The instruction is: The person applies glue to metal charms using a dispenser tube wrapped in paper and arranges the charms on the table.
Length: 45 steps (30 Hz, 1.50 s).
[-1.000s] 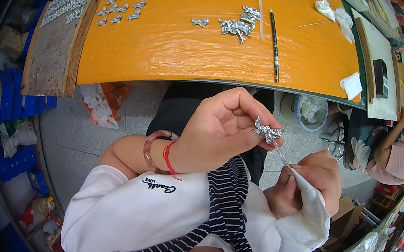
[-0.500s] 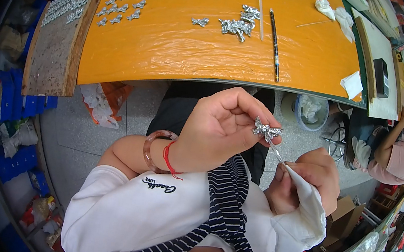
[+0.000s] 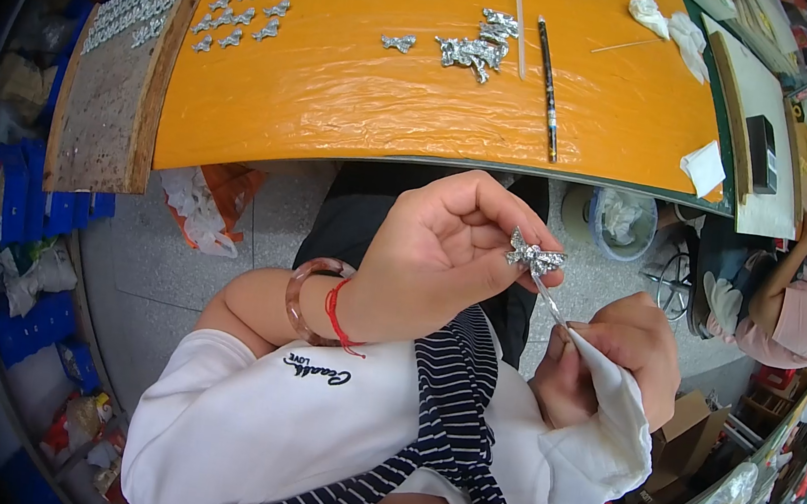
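Note:
Between the thumb and fingers of my left hand [image 3: 449, 248] is a small silver bow-shaped ornament [image 3: 536, 257], held up in front of my chest. My right hand [image 3: 611, 363] is closed around a thin pointed stick [image 3: 552, 309], whose tip touches or nearly touches the ornament's underside. A white tissue [image 3: 612, 399] is also gripped in that hand and hangs down from it. On the orange table [image 3: 341, 103] ahead lie a single ornament [image 3: 398, 43], a pile of ornaments [image 3: 472, 54] and several more in rows [image 3: 243, 17] at the left.
A dark patterned pen [image 3: 548, 93] and a slim clear tube [image 3: 521, 30] lie beside the pile. Crumpled tissues [image 3: 691, 46] are at the right. A board [image 3: 117, 86] with many ornaments stands left. Another person [image 3: 799, 316] sits at right, near a waste bin [image 3: 622, 223].
The ornament has tilted slightly in my left fingers, and both hands have shifted up very little. Things on the table look unmoved.

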Tool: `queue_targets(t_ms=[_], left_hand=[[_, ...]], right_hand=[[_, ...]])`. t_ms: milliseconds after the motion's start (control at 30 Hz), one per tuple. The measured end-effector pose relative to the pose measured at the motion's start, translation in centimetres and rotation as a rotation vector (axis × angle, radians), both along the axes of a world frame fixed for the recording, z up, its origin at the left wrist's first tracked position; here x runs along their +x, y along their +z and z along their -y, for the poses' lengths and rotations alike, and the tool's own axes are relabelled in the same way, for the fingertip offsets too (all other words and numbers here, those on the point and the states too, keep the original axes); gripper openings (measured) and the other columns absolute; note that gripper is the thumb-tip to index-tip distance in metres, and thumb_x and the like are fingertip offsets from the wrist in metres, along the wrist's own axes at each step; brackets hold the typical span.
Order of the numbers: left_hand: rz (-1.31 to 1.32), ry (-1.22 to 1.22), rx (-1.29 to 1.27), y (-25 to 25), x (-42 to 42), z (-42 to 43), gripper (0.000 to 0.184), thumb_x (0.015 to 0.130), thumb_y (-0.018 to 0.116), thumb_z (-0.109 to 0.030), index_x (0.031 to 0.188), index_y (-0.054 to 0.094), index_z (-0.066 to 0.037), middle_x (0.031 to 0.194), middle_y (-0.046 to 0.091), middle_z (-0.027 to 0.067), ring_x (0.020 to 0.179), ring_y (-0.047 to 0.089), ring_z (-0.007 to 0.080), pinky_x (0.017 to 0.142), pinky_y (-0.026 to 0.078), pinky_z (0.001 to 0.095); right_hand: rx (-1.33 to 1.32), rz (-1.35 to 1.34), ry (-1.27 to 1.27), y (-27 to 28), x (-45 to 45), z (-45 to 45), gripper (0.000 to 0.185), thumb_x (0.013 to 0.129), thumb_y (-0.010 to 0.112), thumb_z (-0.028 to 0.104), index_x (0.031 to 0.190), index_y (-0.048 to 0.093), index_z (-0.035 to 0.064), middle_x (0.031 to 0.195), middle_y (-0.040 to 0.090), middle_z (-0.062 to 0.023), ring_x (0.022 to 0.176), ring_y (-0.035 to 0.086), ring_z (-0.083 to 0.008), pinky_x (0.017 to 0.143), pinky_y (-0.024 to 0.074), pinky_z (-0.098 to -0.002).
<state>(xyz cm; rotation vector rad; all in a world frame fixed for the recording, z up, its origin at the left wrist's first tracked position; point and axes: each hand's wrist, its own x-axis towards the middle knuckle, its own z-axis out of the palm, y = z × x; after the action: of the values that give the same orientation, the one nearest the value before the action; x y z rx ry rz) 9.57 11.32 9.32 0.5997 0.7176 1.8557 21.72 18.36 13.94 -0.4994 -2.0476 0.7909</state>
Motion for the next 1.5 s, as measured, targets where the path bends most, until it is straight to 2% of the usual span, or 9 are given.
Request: queue_targets(t_ms=[400, 467, 1167, 1500], left_hand=[[0.123, -0.072, -0.052, 0.34, -0.29, -0.08, 0.014, 0.076, 0.052, 0.003, 0.086, 0.042, 0.001, 0.091, 0.051, 0.0169, 0.082, 0.057, 0.0229, 0.072, 0.05, 0.0334], [0.124, -0.08, -0.072, 0.36, -0.31, -0.12, 0.014, 0.076, 0.051, 0.003, 0.086, 0.041, 0.001, 0.091, 0.051, 0.017, 0.082, 0.058, 0.0236, 0.071, 0.05, 0.0335], [0.296, -0.184, -0.112, -0.08, -0.39, -0.28, 0.014, 0.077, 0.05, 0.0, 0.088, 0.041, -0.001, 0.091, 0.051, 0.0164, 0.081, 0.058, 0.0232, 0.068, 0.05, 0.034], [0.249, -0.165, -0.121, 0.1, -0.36, -0.21, 0.014, 0.076, 0.051, 0.001, 0.087, 0.043, 0.0, 0.09, 0.052, 0.0179, 0.08, 0.058, 0.0241, 0.066, 0.05, 0.0312]], right_hand=[[0.014, -0.066, 0.0, -0.15, 0.11, -0.15, 0.019, 0.05, 0.071, 0.001, 0.06, 0.055, 0.0016, 0.053, 0.048, -0.0068, 0.041, 0.045, -0.0146, 0.036, 0.033, -0.0219], [0.013, 0.007, 0.008, 0.01, 0.19, -0.29, 0.018, 0.05, 0.071, 0.002, 0.059, 0.055, 0.0015, 0.052, 0.048, -0.0067, 0.04, 0.045, -0.0144, 0.036, 0.0329, -0.0221], [-0.013, -0.023, -0.007, -0.22, 0.23, -0.11, 0.018, 0.05, 0.069, 0.001, 0.059, 0.054, 0.0016, 0.052, 0.048, -0.0069, 0.04, 0.045, -0.0149, 0.036, 0.0329, -0.0226], [0.03, -0.137, -0.011, -0.78, 0.41, -0.43, 0.019, 0.05, 0.07, -0.001, 0.061, 0.054, 0.0007, 0.052, 0.048, -0.0071, 0.04, 0.044, -0.0152, 0.036, 0.0316, -0.0224]])
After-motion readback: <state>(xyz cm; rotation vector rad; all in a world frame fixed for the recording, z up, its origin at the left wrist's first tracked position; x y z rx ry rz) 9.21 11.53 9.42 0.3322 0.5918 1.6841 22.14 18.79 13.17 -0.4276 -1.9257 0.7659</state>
